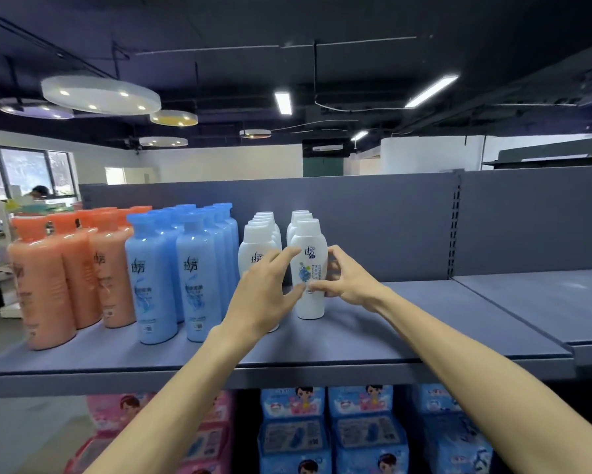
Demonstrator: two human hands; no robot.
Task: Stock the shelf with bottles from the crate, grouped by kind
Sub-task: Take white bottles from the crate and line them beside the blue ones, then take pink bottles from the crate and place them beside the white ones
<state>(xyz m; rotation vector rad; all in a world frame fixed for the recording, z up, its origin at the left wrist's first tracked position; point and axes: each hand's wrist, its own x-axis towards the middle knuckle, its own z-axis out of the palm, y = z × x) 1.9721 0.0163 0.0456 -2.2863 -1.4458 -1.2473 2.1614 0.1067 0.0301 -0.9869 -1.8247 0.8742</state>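
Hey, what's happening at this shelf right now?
A person is stocking a grey shelf with bottles sorted by colour: orange bottles on the left, blue bottles in the middle, white ones on the right. Both hands are on the front white bottle, which stands upright on the shelf at the head of the right-hand white row. The left hand and the right hand each have fingers curled round it. Packaged goods fill the shelf below.
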